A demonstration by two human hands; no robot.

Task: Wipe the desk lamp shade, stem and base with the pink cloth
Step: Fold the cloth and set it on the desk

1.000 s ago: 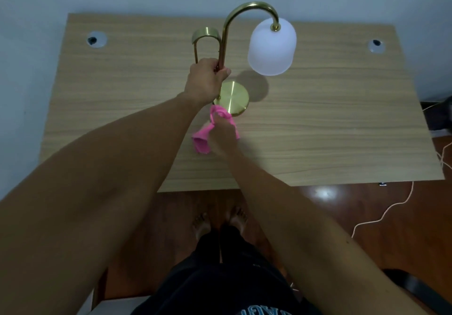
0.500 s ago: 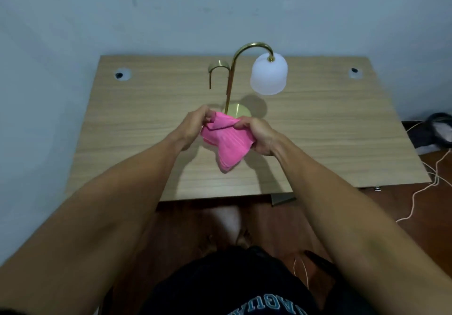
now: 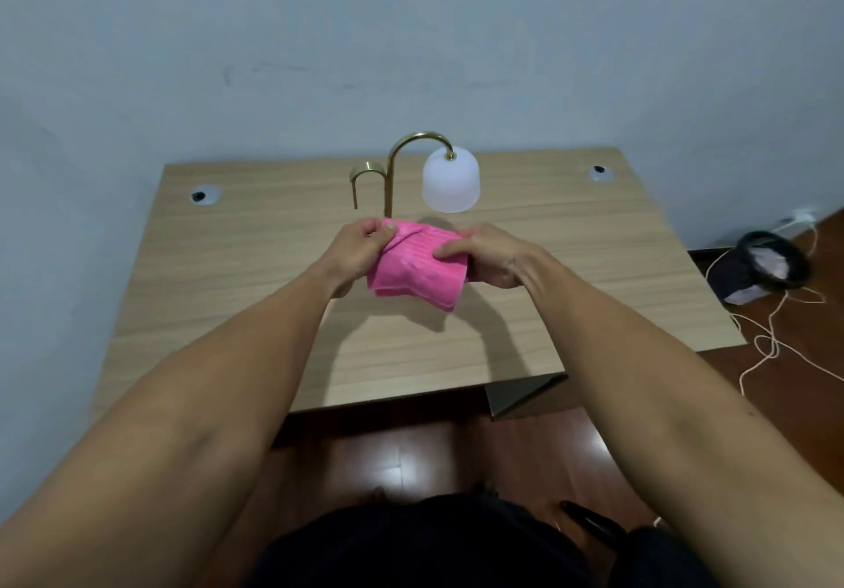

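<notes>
A desk lamp stands upright at the back middle of the wooden desk. Its white frosted shade hangs from a curved brass stem, with a smaller brass hook to the left. The cloth and my hands hide the lamp's base. I hold the pink cloth in the air in front of the lamp, folded into a flat pad. My left hand pinches its left edge and my right hand grips its right edge. Neither hand touches the lamp.
Two round cable holes sit in the desk's back corners. A blue-grey wall rises right behind the desk. On the wooden floor to the right lie a dark bag and white cords.
My left hand let go of the lamp stem and took the cloth. Both hands pulled back from the lamp and spread the bunched cloth into a flatter fold. The view drew back and tilted up.
</notes>
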